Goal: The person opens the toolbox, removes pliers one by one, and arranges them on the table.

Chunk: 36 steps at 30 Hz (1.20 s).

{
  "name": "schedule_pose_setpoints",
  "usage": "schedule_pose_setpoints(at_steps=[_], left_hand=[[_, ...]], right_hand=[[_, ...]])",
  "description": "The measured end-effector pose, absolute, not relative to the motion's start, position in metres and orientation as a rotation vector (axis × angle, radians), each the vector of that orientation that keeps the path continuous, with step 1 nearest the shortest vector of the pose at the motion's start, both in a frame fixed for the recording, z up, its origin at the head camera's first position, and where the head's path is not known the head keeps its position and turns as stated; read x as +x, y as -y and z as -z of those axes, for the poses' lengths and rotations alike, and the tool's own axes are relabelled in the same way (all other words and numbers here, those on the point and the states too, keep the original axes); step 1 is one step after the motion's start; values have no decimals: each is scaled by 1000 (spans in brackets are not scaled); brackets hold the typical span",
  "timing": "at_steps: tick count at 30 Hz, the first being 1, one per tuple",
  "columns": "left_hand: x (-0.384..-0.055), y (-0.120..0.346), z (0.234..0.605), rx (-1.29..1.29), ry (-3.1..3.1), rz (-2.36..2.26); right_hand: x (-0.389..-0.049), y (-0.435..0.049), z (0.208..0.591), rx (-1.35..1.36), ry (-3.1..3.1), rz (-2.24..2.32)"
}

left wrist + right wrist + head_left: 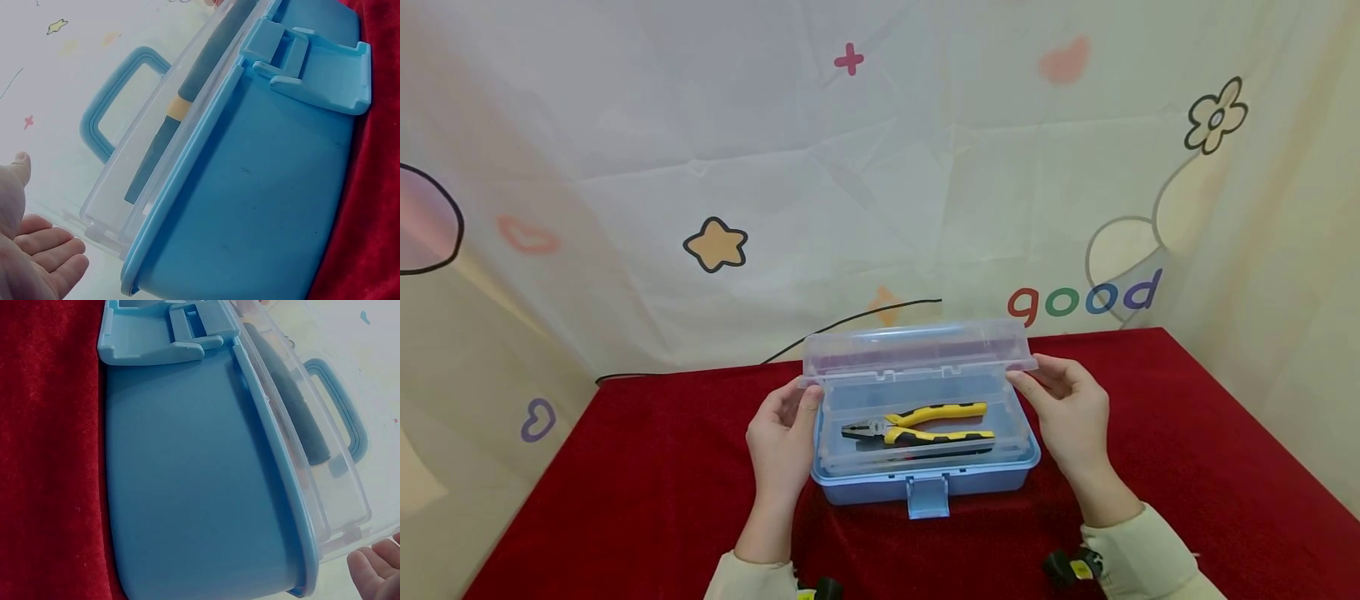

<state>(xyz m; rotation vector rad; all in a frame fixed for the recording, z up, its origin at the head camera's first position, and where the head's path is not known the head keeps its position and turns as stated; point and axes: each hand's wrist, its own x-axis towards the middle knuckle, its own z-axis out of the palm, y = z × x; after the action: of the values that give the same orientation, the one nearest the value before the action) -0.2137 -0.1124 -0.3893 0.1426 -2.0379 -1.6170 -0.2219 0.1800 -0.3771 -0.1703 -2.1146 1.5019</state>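
Observation:
A blue toolbox stands with its clear lid raised. My left hand holds the lid's left corner, thumb on the near side. At the opposite corner, my right hand grips the lid, its thumb on the near side too. Inside the box, a clear tray bears combination pliers with yellow and black handles, their jaws pointing left. Under the tray something dark with a bit of red shows faintly. The front latch hangs down, unfastened. A blue carrying handle shows beyond the tray in the left wrist view.
The box rests on a red velvet cloth covering the table. Behind it hangs a pale printed curtain with a star, hearts and the word "good". Dark devices are strapped at both wrists near the sleeves.

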Motion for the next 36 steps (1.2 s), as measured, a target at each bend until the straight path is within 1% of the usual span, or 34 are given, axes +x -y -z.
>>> schedule_pose_setpoints(at_steps=[15, 24, 36], left_hand=[[-215, 107, 386, 172, 1963, 1756], [-215, 105, 389, 40, 2031, 1850], [-215, 110, 389, -93, 2121, 1762]], right_hand=[[-229, -178, 374, -217, 2068, -1610], [-230, -176, 376, -190, 1995, -1636], [-223, -180, 374, -94, 2065, -1649]])
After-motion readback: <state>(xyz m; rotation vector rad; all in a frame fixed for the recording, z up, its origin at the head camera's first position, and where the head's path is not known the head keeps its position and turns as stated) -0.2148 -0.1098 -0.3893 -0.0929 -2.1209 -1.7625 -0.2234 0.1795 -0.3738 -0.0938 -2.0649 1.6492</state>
